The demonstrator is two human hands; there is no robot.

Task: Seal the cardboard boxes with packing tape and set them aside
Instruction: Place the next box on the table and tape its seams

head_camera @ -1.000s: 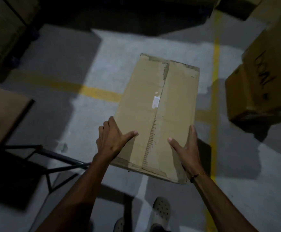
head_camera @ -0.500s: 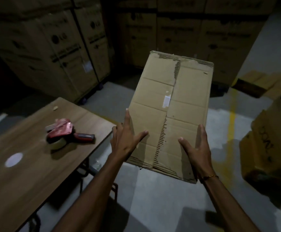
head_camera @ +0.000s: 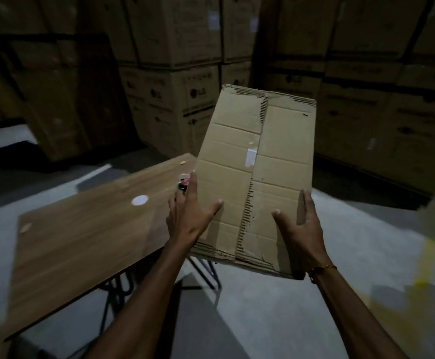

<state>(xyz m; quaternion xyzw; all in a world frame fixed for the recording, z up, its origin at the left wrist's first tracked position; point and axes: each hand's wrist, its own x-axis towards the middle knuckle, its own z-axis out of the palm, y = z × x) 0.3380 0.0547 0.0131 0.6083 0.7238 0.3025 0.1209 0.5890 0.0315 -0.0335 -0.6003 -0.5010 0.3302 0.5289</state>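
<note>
You are holding the long, flat brown cardboard box (head_camera: 258, 177) up in the air, clamped between your two palms at its near end, with its far end tilted up and away from you. It is hanging over the right-hand corner of the wooden tabletop (head_camera: 81, 237) rather than resting on it, so its weight is sitting entirely in your hands. The middle seam, torn and ragged with exposed corrugation, is facing you, which suits the job: that is the line the tape has to cover. Only a small scrap of white label is bridging the seam, so the flaps are looking unsealed.

Your left hand (head_camera: 189, 216) is pressing flat against the box's left edge, fingers straight and thumb spread across the top face. Your right hand (head_camera: 299, 229) is mirroring it on the right edge, fingers straight, thumb lying on the top. Neither grip is curling around anything; you are squeezing inward to carry the box.

Just behind your left fingers, a red-and-pink object (head_camera: 184, 181) is peeking out on the tabletop. It is probably the tape dispenser, though most of it is hidden. Judging by that, you are likely bringing the box to the tabletop so the tool is lying within reach.

Tall stacks of printed brown cartons (head_camera: 175, 104) are walling off the background, and grey concrete floor (head_camera: 366, 255) is showing beneath.
</note>
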